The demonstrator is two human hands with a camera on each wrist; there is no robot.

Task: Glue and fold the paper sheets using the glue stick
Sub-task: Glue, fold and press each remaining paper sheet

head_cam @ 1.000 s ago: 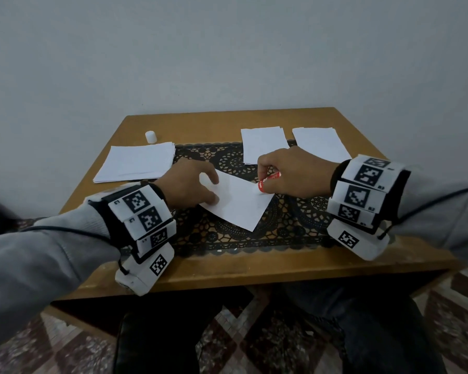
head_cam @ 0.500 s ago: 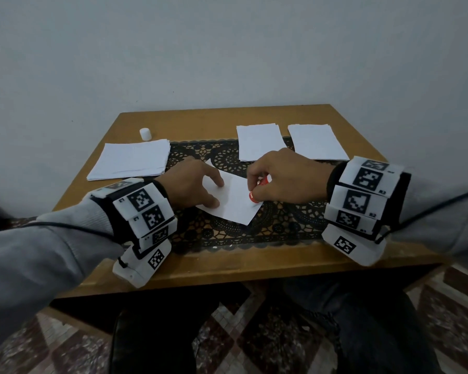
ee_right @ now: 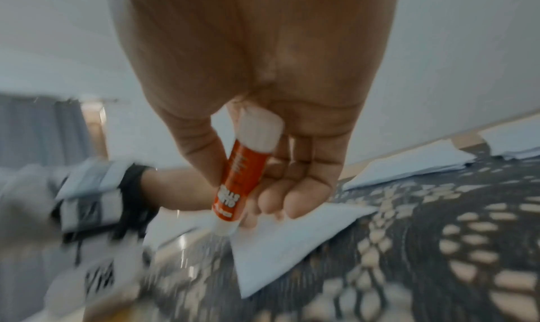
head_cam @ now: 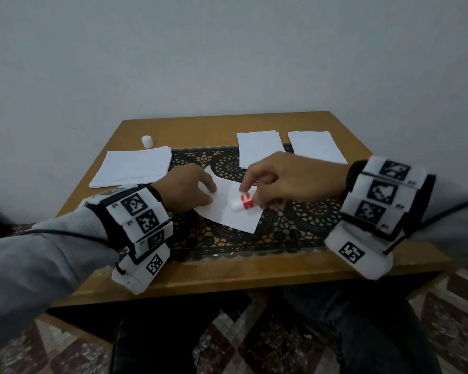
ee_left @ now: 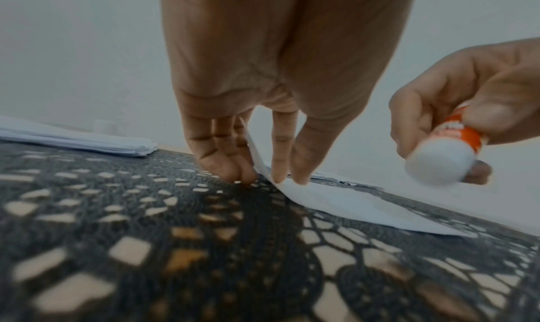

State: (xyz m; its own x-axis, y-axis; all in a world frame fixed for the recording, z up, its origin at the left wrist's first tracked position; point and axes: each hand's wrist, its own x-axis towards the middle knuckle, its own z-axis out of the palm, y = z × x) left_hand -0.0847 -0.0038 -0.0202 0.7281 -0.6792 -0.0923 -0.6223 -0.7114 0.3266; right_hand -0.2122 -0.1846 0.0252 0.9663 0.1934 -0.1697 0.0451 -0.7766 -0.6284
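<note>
I am in the gluing step. My right hand pinches the glue stick between thumb and fingers, its uncapped end tilted down and hovering just above the sheet, which lies skewed on the lace mat in front of me. My left hand holds the sheet's left edge: in the left wrist view my fingertips press it to the mat, with the edge curling up between them. I judge that the glue is on or nearly so, so next I must set the stick aside and fold the sheet, keeping my left fingers firm so it does not slide. The cap stands well off at the table's far left, beside the stack.
</note>
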